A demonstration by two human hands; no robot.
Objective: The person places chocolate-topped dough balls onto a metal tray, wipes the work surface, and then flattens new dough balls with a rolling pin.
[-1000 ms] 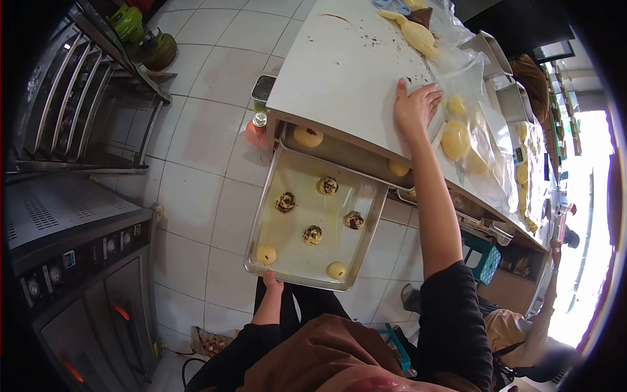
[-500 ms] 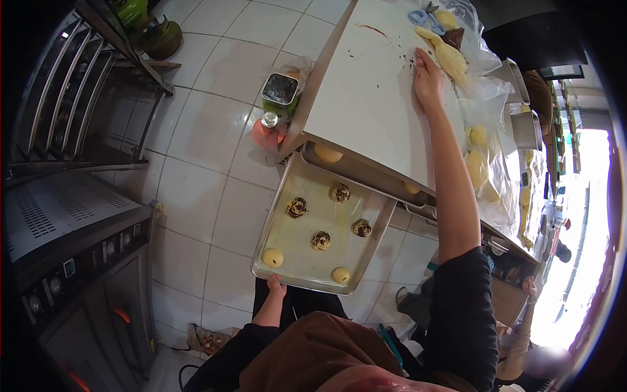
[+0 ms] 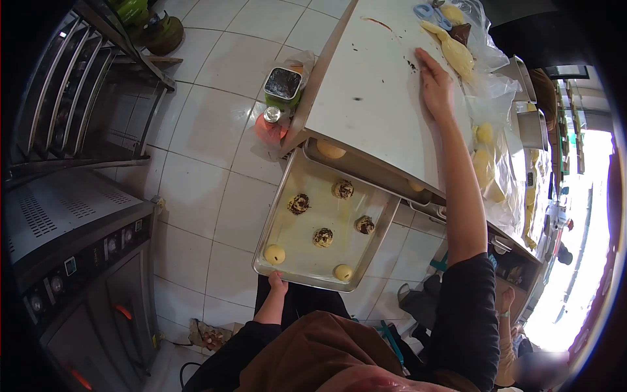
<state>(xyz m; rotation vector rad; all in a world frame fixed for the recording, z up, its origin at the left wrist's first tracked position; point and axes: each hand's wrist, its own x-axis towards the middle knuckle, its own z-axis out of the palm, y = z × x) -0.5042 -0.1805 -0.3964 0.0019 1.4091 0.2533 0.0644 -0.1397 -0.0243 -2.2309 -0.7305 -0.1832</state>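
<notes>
My left hand (image 3: pixel 278 282) grips the near edge of a metal baking tray (image 3: pixel 377 245), its fingers under the rim. Several dough balls lie on the tray: some are topped with dark sprinkles, like this one (image 3: pixel 322 237), and two near the front are plain, one at the left corner (image 3: pixel 274 255). My right hand (image 3: pixel 436 85) rests on its side on the white tabletop (image 3: pixel 385 124), fingers extended, beside a few dark crumbs (image 3: pixel 411 65). Just beyond it lies a piping bag (image 3: pixel 455 55) of pale yellow filling.
Blue scissors (image 3: pixel 432 14) and plastic sheeting are at the table's far right. A jar (image 3: pixel 283 85) and a pink-filled bag (image 3: pixel 269 128) stand left of the table. An oven (image 3: pixel 91 242) and a tray rack (image 3: pixel 65 85) are at left. Another person's arm (image 3: pixel 505 326) shows lower right.
My right hand has shifted slightly toward me, and its fingers look more spread. Some crumbs beside it are gathered closer together, and others lie elsewhere on the table. The tray is still held.
</notes>
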